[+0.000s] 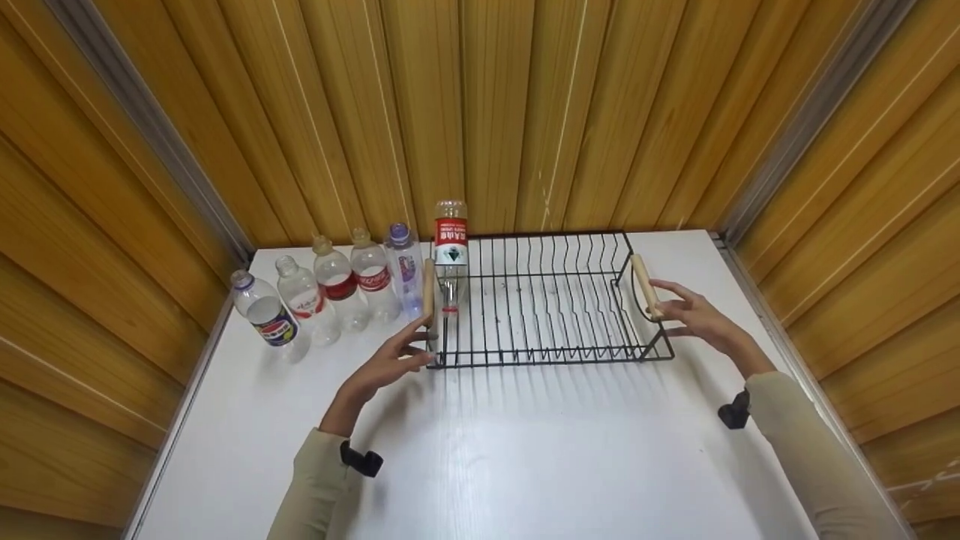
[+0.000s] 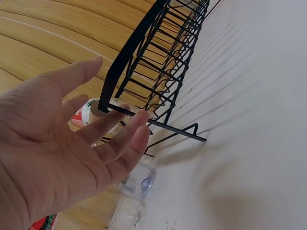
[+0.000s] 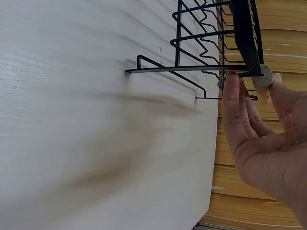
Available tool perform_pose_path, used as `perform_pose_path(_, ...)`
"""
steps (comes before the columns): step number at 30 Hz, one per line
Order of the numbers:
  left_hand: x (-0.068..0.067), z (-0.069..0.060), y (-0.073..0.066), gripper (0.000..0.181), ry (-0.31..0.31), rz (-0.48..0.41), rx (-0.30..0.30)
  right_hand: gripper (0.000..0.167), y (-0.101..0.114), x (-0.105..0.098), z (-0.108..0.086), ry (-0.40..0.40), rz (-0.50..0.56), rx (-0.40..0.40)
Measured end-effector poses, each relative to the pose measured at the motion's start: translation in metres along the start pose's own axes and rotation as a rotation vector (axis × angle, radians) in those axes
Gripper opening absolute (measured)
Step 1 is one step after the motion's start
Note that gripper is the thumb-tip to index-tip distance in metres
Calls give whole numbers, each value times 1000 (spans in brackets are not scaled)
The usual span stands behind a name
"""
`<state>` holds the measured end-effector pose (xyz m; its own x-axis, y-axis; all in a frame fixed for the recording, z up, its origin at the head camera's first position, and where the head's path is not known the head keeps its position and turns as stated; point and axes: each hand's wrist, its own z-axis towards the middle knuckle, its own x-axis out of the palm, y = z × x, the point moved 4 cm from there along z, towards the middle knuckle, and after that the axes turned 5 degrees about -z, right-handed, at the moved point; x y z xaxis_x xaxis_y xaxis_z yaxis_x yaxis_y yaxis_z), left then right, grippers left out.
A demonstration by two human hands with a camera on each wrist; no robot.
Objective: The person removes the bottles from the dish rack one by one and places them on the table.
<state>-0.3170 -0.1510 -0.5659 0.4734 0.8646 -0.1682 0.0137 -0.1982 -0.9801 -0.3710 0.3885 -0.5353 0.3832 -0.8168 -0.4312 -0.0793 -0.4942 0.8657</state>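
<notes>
A black wire dish rack with wooden handles stands on the white table. Inside its left end, a clear plastic bottle with a red and white label sits upside down, neck lowest. My left hand is at the rack's left front corner, fingers loosely extended beside the end bar; the left wrist view shows the palm with nothing gripped. On the other side, my right hand pinches the right wooden handle near its front end, thumb on the wood and fingertips at the frame in the right wrist view.
Several clear plastic bottles stand upright in a row left of the rack, from a dark-labelled bottle to a purple-capped bottle. Wood-look panels rise right behind the rack and on both sides of the white table.
</notes>
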Motion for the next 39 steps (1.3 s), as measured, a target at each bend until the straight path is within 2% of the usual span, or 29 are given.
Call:
perform_pose_path(4, 3, 4, 4, 75, 38, -45, 14, 69, -2, 2, 2, 11, 10, 0)
perform_pose_path(9, 2, 4, 9, 78, 50, -82, 10, 70, -4, 4, 3, 15, 12, 5)
perform_pose_path(16, 1, 7, 11, 82, 37, -61, -17, 70, -1, 1, 2, 19, -23, -3)
perform_pose_path(23, 1, 9, 8, 83, 52, -52, -26, 67, 7, -8, 6, 49, -94, -19)
perform_pose_path(27, 1, 8, 7, 83, 54, -64, -30, 62, 21, -12, 12, 54, -163, -11)
perform_pose_path(33, 1, 8, 7, 81, 50, -64, -42, 51, 53, -16, 24, -21, -327, -44)
perform_pose_path(39, 0, 8, 7, 80, 46, -65, -47, 44, 88, 4, 44, -49, -416, -123)
